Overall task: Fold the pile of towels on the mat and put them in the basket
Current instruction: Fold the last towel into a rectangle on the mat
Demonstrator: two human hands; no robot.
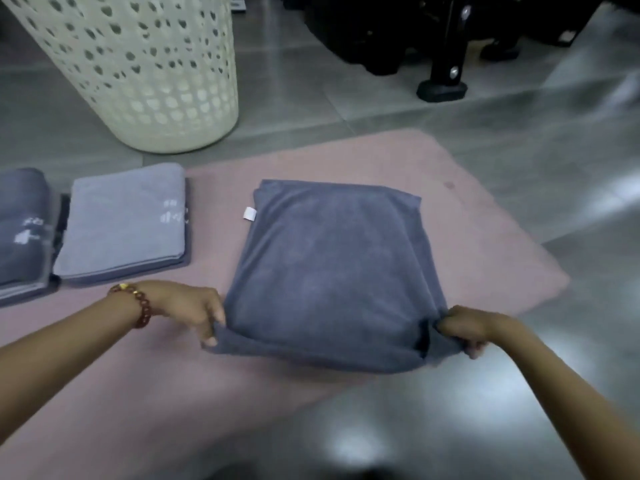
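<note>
I am seeing the dark grey towel (332,271) lying folded on the pink mat (450,188), with its near edge running between the two hands. The left hand (194,306) is pinching the near left corner, fingers curled round the cloth. The right hand (467,327) is gripping the near right corner, its fingertips partly tucking under the fold. A white tag (249,214) is sticking out at the towel's far left side. Further left, a lighter folded stack (124,223) is lying beside a darker folded stack (20,230), which the frame is cutting off. The basket (138,71) is standing on the floor beyond, its top out of view.
</note>
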